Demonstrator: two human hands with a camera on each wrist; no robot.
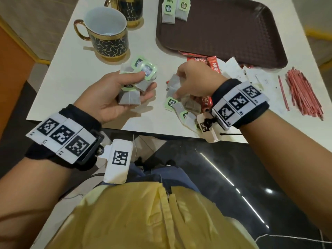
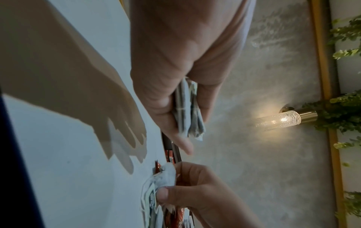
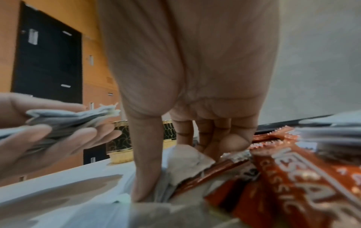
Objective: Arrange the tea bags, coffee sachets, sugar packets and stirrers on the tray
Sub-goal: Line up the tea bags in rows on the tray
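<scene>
My left hand (image 1: 124,90) lies palm up above the table's near edge, its fingers and thumb curled round a stack of tea bags (image 1: 133,90) with green tags; that stack (image 2: 187,111) shows edge-on in the left wrist view. My right hand (image 1: 186,81) reaches down into the loose pile of tea bags (image 1: 181,108) and pinches one grey tea bag (image 1: 173,83) (image 3: 187,163) between thumb and fingers. Red coffee sachets (image 1: 213,65) (image 3: 289,182) lie under and beyond that hand. The brown tray (image 1: 224,27) holds two tea bags (image 1: 175,10) at its far left corner.
Two black-and-gold mugs (image 1: 107,35) stand at the table's left. White sugar packets (image 1: 251,74) lie right of the sachets, and a heap of red stirrers (image 1: 303,94) lies at the right edge. The white table (image 1: 75,74) ends just before my body.
</scene>
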